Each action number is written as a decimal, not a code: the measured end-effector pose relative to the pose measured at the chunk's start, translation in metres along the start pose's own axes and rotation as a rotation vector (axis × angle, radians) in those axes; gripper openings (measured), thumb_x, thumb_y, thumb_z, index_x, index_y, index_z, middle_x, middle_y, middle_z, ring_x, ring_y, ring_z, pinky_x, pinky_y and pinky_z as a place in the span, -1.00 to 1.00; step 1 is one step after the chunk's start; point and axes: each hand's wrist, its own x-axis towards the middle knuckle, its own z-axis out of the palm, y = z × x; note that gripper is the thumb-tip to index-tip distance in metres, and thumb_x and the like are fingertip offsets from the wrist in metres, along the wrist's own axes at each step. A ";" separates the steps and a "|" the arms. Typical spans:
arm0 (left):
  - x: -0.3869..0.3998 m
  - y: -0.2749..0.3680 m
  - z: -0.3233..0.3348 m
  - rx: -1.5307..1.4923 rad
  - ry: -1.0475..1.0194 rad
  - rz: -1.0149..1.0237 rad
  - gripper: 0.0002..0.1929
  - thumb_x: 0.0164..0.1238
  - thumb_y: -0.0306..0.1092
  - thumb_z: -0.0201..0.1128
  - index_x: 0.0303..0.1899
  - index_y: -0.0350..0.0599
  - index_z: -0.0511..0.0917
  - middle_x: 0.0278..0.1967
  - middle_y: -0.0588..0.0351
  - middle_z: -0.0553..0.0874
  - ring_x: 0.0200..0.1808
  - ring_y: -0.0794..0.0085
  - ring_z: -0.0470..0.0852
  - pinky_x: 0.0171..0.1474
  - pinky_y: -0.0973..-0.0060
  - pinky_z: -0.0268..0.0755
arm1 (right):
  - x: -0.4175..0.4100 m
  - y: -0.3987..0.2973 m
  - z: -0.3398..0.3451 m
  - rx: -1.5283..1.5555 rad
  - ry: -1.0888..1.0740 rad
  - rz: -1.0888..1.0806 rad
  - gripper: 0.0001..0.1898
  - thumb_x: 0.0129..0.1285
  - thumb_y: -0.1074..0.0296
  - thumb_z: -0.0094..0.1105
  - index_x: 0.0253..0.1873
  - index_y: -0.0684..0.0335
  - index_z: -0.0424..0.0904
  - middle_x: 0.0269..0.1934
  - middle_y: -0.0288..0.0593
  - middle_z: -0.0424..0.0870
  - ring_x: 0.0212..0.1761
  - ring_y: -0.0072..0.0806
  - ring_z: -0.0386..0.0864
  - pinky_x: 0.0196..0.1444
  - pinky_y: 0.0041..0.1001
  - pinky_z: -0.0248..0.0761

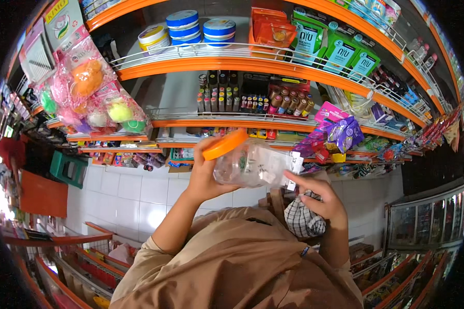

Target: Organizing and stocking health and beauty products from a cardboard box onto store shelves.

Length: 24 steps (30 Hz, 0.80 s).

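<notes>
My left hand grips a clear plastic jar near its orange lid, and the jar lies tilted on its side in front of the shelves. White paper slips are at the jar's far end. My right hand has its index finger stretched out to those slips; whether it presses on them or on the jar is hard to tell. A black-and-white checked cloth hangs below my right hand, and its hold on the cloth cannot be made out.
Orange-edged shelves with wire rails carry blue-lidded tubs, small cosmetic bottles and green shampoo packs. Packaged sponges hang at left. A green plastic stool stands on the tiled floor. A glass case is at right.
</notes>
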 end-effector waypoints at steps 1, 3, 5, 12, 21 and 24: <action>0.000 0.000 0.000 -0.044 0.046 -0.006 0.02 -0.40 -0.09 0.69 0.24 -0.19 0.36 0.22 -0.05 0.25 0.30 0.03 0.31 0.33 0.12 0.26 | -0.004 -0.005 0.000 -0.111 0.036 0.040 -0.40 0.18 0.53 0.02 0.38 0.32 0.32 0.32 0.04 0.43 0.29 -0.39 0.46 0.28 -0.47 0.24; 0.000 0.003 0.006 -0.092 0.080 0.022 0.03 -0.39 -0.09 0.69 0.26 -0.19 0.34 0.22 -0.04 0.23 0.31 0.04 0.30 0.34 0.13 0.25 | -0.004 -0.009 0.007 -0.189 0.134 -0.106 -0.40 0.12 0.56 0.02 0.35 0.29 0.38 0.11 0.09 0.60 0.02 -0.32 0.62 0.10 -0.47 0.37; 0.001 0.005 0.010 -0.178 0.157 0.072 0.05 -0.37 -0.09 0.69 0.28 -0.19 0.30 0.23 -0.03 0.18 0.34 0.05 0.28 0.37 0.16 0.24 | -0.010 -0.020 0.008 -0.248 0.115 -0.055 -0.40 0.04 0.57 -0.02 0.29 0.40 0.43 0.10 0.09 0.62 -0.05 -0.35 0.64 0.06 -0.48 0.39; 0.000 0.007 0.013 -0.063 0.056 0.148 0.12 -0.33 -0.12 0.69 0.35 -0.21 0.18 0.24 0.01 0.14 0.36 0.07 0.28 0.39 0.16 0.22 | -0.018 -0.036 0.015 -0.291 0.157 -0.108 -0.39 0.00 0.59 -0.02 0.27 0.42 0.45 -0.04 0.09 0.67 -0.20 -0.31 0.62 -0.05 -0.49 0.41; 0.001 0.011 0.020 -0.309 0.236 0.127 -0.02 -0.28 -0.03 0.66 0.27 -0.18 0.35 0.22 -0.01 0.19 0.33 0.01 0.32 0.39 0.05 0.21 | -0.029 -0.046 0.011 -0.279 0.115 -0.119 -0.36 0.08 0.60 0.03 0.37 0.35 0.34 0.00 0.04 0.64 -0.08 -0.22 0.62 0.06 -0.44 0.39; -0.003 0.012 0.020 -0.295 0.220 0.126 -0.04 -0.27 -0.03 0.66 0.25 -0.18 0.37 0.22 -0.01 0.19 0.33 0.02 0.32 0.38 0.04 0.23 | -0.027 -0.050 0.014 -0.281 0.171 -0.121 -0.42 0.09 0.60 0.07 0.30 0.35 0.43 -0.09 0.04 0.67 -0.16 -0.23 0.63 0.00 -0.46 0.42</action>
